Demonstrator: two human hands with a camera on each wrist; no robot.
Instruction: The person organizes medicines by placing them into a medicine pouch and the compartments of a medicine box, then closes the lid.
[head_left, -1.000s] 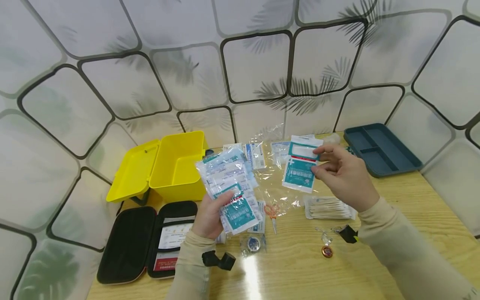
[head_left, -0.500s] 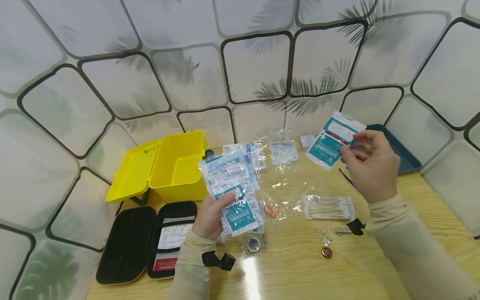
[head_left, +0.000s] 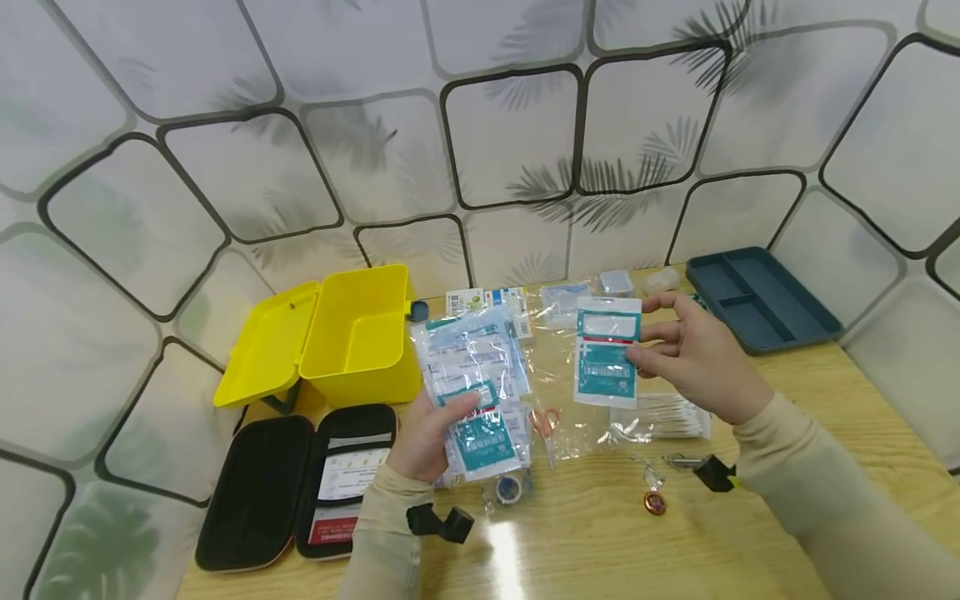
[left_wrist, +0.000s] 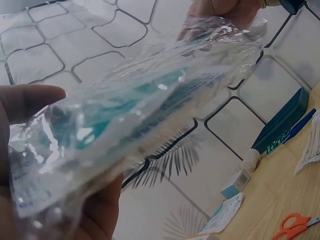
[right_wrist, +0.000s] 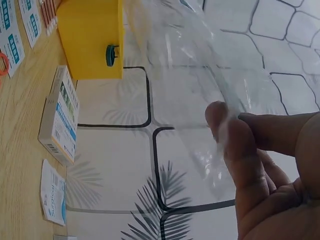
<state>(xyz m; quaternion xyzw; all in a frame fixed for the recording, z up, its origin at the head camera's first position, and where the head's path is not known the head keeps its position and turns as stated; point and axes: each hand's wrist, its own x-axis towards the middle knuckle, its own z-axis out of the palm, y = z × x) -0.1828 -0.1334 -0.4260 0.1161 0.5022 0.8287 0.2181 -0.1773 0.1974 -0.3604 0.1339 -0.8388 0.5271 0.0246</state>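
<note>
A teal and white medical packet (head_left: 600, 371) is up above the bench (head_left: 585, 533), pinched in the right hand's (head_left: 697, 362) thumb and fingers. The left hand (head_left: 422, 437) grips a fat clear bag of packets (head_left: 472, 358), thumb on top.

The right wrist view shows clear plastic (right_wrist: 190, 85) between the right fingers, tips pressed close. The left wrist view shows a blue pen (left_wrist: 303, 124) beside the tray (left_wrist: 282, 120), out of sight in the head view.

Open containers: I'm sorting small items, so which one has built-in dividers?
The dark blue tray, farthest right: its interior is partitioned, while the yellow box is undivided and the black case shows no inner walls.
</note>
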